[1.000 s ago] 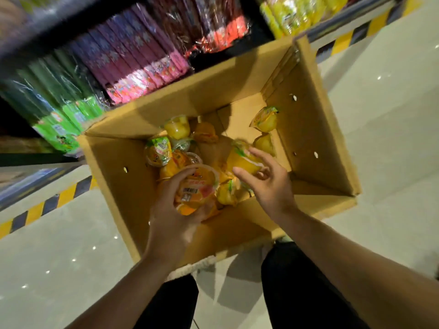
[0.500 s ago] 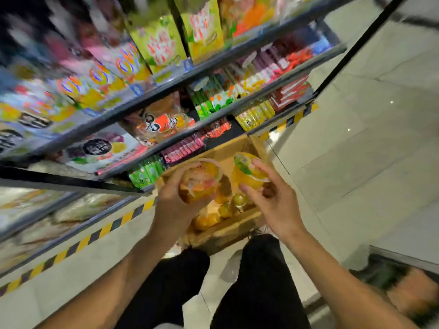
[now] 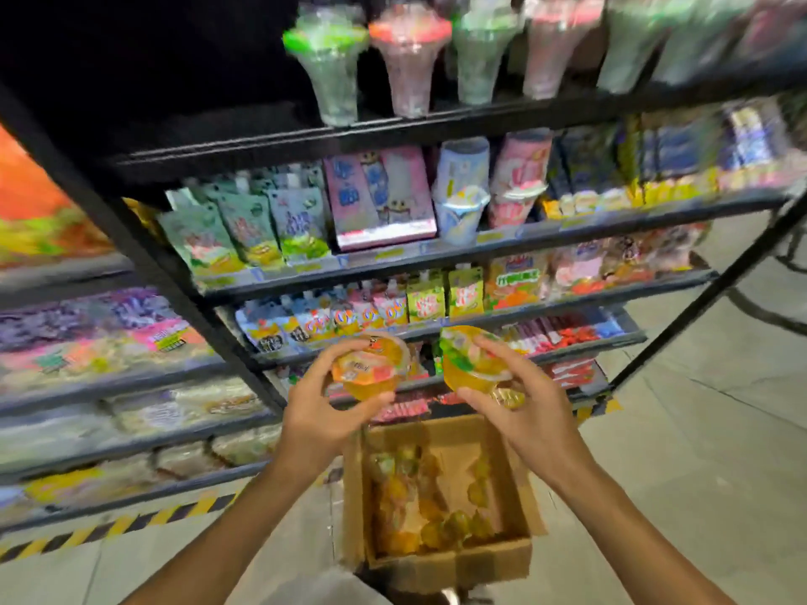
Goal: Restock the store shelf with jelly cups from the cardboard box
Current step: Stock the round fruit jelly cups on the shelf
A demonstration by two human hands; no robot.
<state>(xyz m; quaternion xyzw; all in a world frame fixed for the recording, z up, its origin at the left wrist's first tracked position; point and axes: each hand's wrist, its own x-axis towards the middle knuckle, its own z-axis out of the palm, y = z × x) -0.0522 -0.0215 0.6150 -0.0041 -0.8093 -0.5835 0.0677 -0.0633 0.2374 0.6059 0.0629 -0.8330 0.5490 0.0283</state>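
Filling the background, the store shelf (image 3: 436,255) holds blurred snack packs on dark tiers. Below it on the floor sits the open cardboard box (image 3: 450,561), with what look like more jelly cups inside. Above the box, the left hand (image 3: 321,412) grips an orange-lidded jelly cup (image 3: 371,369); the right hand (image 3: 528,408) has its fingers curled round a green-lidded jelly cup (image 3: 469,364)

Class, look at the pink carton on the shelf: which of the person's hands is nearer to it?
Left. The left hand sits below the pink carton, slightly to its left; the right hand is below and further right.
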